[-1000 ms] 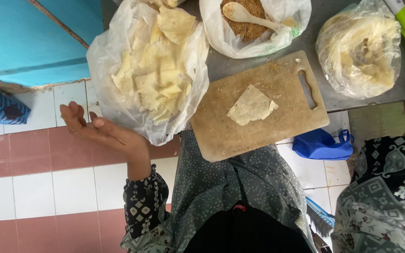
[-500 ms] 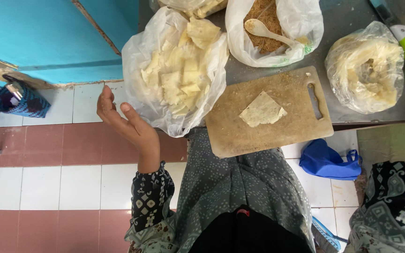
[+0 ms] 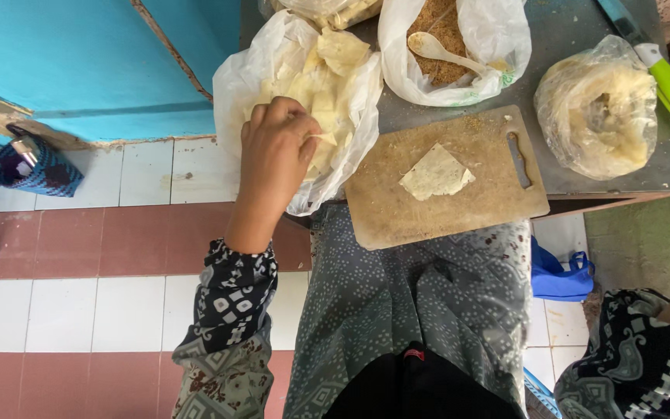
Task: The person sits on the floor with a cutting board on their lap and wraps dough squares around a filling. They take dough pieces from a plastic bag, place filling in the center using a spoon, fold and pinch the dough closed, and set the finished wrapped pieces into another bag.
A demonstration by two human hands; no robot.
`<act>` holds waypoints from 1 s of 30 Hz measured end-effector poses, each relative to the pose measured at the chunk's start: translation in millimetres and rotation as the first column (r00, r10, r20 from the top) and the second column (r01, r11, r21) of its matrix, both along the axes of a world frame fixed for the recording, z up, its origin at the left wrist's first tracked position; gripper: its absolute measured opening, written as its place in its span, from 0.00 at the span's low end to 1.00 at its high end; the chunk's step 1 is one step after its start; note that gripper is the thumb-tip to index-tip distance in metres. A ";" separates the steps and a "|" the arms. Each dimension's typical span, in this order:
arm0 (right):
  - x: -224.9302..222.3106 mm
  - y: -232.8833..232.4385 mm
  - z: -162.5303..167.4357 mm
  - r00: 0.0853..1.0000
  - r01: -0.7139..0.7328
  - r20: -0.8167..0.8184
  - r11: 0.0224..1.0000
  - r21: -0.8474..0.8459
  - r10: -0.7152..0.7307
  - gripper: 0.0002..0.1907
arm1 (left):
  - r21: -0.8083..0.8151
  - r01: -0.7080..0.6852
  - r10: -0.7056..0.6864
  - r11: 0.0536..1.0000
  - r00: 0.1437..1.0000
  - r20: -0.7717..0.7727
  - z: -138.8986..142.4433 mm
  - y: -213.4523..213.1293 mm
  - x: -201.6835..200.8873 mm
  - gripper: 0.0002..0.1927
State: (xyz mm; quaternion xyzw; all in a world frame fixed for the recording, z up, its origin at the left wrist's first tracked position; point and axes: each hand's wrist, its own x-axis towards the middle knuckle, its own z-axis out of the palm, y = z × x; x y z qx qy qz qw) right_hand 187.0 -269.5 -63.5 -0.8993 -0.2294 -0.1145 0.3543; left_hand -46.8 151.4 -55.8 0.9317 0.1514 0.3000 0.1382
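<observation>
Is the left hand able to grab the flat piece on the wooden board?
Probably yes. The left hand is in the open bag beside the board, and nothing covers the flat piece.

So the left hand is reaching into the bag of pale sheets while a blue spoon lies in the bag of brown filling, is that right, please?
Not quite: the spoon is wooden, not blue. The head view shows it in the bag of brown filling, while the left hand reaches into the bag of pale sheets.
</observation>
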 end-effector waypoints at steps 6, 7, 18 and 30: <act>-50.0 45.8 44.3 0.984 -0.180 0.048 0.958 0.224 0.174 0.15 | -0.685 0.110 0.040 0.720 0.979 0.200 -4.0 18.1 -7.3 0.07; -57.2 55.8 51.4 0.973 -0.233 0.061 0.932 0.278 0.225 0.16 | -0.757 0.134 0.065 0.640 0.972 0.227 -5.2 17.9 -7.7 0.08; -109.1 179.7 55.7 0.666 -0.744 0.095 0.653 0.142 0.739 0.19 | -0.921 0.329 -0.010 0.210 0.943 0.334 -15.4 -63.0 5.5 0.14; -101.6 188.9 7.8 0.450 -0.400 -0.438 0.614 0.680 0.778 0.09 | -0.932 0.351 -0.176 0.093 0.927 0.332 -33.8 -88.2 -18.1 0.09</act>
